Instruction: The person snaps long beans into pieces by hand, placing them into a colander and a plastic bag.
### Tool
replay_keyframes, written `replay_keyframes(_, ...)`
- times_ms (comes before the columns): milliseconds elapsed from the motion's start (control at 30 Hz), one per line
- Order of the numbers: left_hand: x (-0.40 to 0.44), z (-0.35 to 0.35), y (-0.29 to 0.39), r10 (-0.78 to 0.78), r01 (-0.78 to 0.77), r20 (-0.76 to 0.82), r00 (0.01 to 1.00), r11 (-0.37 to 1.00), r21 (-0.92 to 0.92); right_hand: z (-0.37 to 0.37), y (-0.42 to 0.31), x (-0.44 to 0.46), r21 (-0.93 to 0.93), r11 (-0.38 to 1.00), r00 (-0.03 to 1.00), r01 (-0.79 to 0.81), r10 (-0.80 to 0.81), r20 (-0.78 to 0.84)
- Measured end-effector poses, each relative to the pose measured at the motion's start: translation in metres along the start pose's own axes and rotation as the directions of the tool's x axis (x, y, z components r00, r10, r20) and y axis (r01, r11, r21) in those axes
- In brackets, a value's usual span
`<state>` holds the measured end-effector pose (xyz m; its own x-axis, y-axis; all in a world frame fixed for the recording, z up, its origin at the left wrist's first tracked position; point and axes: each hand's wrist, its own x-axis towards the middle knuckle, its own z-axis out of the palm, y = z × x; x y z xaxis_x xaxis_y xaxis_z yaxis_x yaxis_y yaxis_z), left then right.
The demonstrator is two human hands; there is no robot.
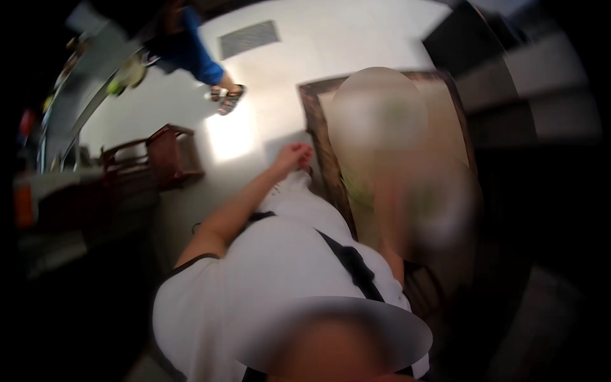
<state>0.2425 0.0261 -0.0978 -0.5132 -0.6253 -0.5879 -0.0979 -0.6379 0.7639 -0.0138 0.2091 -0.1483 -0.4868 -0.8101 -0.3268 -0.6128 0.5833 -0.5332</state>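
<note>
My left hand [294, 157] is held in front of my body, beside the left edge of the table [323, 149]. Its fingers are loosely curled together, and nothing shows in them. My right forearm [393, 245] reaches over the table. Blur covers my right hand, so its fingers and anything in them cannot be made out. Some green leafy stuff [359, 193] lies on the table close to that arm. Two pale smeared patches with green in them cover much of the tabletop.
At the left stands a dark red wooden chair [172, 157]. Beyond it, a person in blue trousers [202, 57] and sandals [230, 99] is on the shiny pale floor [280, 76]. A grey mat [249, 39] lies farther off. A dark box-like object [464, 38] is at the upper right.
</note>
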Motion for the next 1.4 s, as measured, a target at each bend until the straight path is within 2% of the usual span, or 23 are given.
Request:
replay_keyframes(67, -0.004, 0.031, 0.011, -0.018, 0.011, 0.097, 0.995, 0.997, 0.076, -0.008, 0.009, -0.002, 0.24, 0.971, 0.996, 0.002, 0.021, -0.091)
replay_keyframes(100, -0.004, 0.043, 0.016, -0.011, -0.005, 0.174, 0.985, 0.996, 0.088, -0.03, -0.01, -0.019, 0.247, 0.969, 0.992, -0.024, 0.055, -0.118)
replay_keyframes(167, -0.003, 0.054, 0.03, 0.002, -0.042, 0.297, 0.955, 0.991, 0.127, -0.086, -0.084, -0.05, -0.121, 0.985, 0.937, 0.125, -0.157, -0.311)
replay_keyframes(200, -0.008, 0.066, 0.036, 0.002, -0.049, 0.321, 0.947, 0.989, 0.139, -0.088, -0.092, -0.058, -0.119, 0.987, 0.932, 0.107, -0.142, -0.334)
replay_keyframes(267, -0.02, 0.096, 0.056, 0.006, -0.087, 0.442, 0.897, 0.983, 0.162, -0.102, -0.105, -0.066, 0.172, 0.981, 0.929, 0.093, -0.023, -0.368)
replay_keyframes(400, -0.031, 0.141, 0.077, 0.029, -0.151, 0.579, 0.815, 0.975, 0.165, -0.106, -0.123, -0.083, 0.32, 0.924, 0.876, 0.208, -0.031, -0.481)
replay_keyframes(500, -0.037, 0.158, 0.093, 0.105, -0.23, 0.603, 0.791, 0.964, 0.134, -0.107, -0.136, -0.087, 0.248, 0.931, 0.834, 0.269, -0.096, -0.543)
replay_keyframes(567, -0.035, 0.161, 0.106, 0.17, -0.287, 0.605, 0.778, 0.953, 0.101, -0.116, -0.152, -0.089, -0.062, 0.979, 0.832, 0.193, -0.196, -0.52)
replay_keyframes(633, -0.028, 0.163, 0.118, 0.201, -0.364, 0.573, 0.795, 0.913, 0.184, -0.112, -0.151, -0.083, -0.067, 0.969, 0.823, 0.238, -0.238, -0.515)
replay_keyframes(733, -0.027, 0.162, 0.133, 0.291, -0.411, 0.494, 0.819, 0.899, 0.15, -0.103, -0.149, -0.078, -0.109, 0.933, 0.778, 0.343, -0.347, -0.523)
replay_keyframes(800, -0.034, 0.156, 0.147, 0.296, -0.454, 0.529, 0.795, 0.87, 0.195, -0.096, -0.143, -0.07, -0.148, 0.904, 0.733, 0.401, -0.413, -0.541)
replay_keyframes(833, -0.037, 0.154, 0.152, 0.291, -0.483, 0.559, 0.776, 0.845, 0.231, -0.094, -0.14, -0.067, 0.17, 0.908, 0.811, 0.382, -0.242, -0.532)
replay_keyframes(867, -0.038, 0.151, 0.153, 0.286, -0.485, 0.569, 0.771, 0.842, 0.234, -0.093, -0.138, -0.065, 0.47, 0.821, 0.881, 0.323, -0.081, -0.465)
replay_keyframes(900, -0.039, 0.149, 0.153, 0.304, -0.477, 0.568, 0.765, 0.86, 0.182, -0.098, -0.133, -0.063, 0.471, 0.822, 0.878, 0.32, -0.07, -0.473)
replay_keyframes(967, -0.046, 0.15, 0.152, 0.297, -0.424, 0.521, 0.8, 0.895, 0.141, -0.124, -0.142, -0.062, 0.728, 0.526, 0.848, 0.439, 0.024, -0.529)
replay_keyframes(1067, -0.056, 0.155, 0.147, 0.339, -0.495, 0.5, 0.797, 0.84, 0.22, -0.166, -0.187, -0.079, 0.608, 0.52, 0.725, 0.599, -0.032, -0.688)
replay_keyframes(1100, -0.06, 0.155, 0.15, 0.33, -0.519, 0.524, 0.786, 0.812, 0.268, -0.17, -0.189, -0.077, 0.607, 0.52, 0.723, 0.601, -0.03, -0.69)
replay_keyframes(1167, -0.061, 0.153, 0.15, 0.342, -0.552, 0.54, 0.769, 0.781, 0.291, -0.175, -0.192, -0.072, 0.766, 0.211, 0.787, 0.607, -0.029, -0.616)
replay_keyframes(1200, -0.061, 0.153, 0.151, 0.355, -0.582, 0.552, 0.754, 0.75, 0.313, -0.176, -0.191, -0.07, 0.763, 0.214, 0.784, 0.611, -0.03, -0.62)
replay_keyframes(1267, -0.064, 0.148, 0.16, 0.353, -0.583, 0.544, 0.761, 0.74, 0.336, -0.177, -0.184, -0.063, 0.62, 0.411, 0.69, 0.668, -0.029, -0.724)
replay_keyframes(1300, -0.064, 0.144, 0.163, 0.348, -0.578, 0.531, 0.773, 0.73, 0.363, -0.178, -0.182, -0.061, 0.617, 0.412, 0.687, 0.67, -0.031, -0.726)
replay_keyframes(1367, -0.059, 0.137, 0.161, 0.388, -0.614, 0.544, 0.744, 0.719, 0.326, -0.178, -0.179, -0.061, 0.5, 0.613, 0.684, 0.612, -0.094, -0.723)
replay_keyframes(1400, -0.058, 0.132, 0.16, 0.423, -0.641, 0.551, 0.719, 0.71, 0.292, -0.176, -0.177, -0.06, 0.504, 0.612, 0.689, 0.61, -0.094, -0.719)
